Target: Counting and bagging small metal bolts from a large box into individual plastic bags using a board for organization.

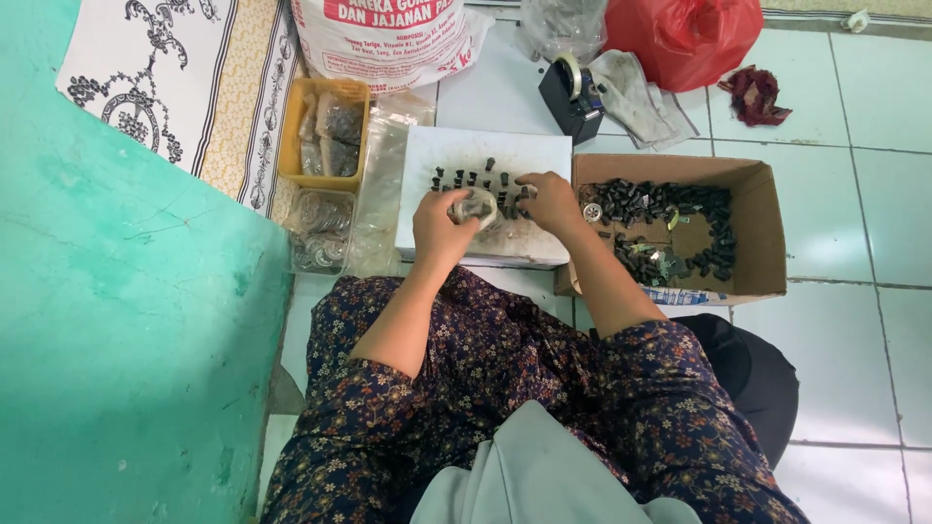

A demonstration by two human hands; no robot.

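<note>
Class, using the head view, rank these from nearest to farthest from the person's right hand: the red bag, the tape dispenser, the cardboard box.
From the right hand:
1. Cardboard box, just to its right.
2. Tape dispenser, behind it on the floor.
3. Red bag, farthest back, at the top edge.

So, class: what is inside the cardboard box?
The cardboard box holds a heap of small black parts and a few shiny metal bits. Bare cardboard shows mid-floor. Whatever lies under the heap is covered.
</note>
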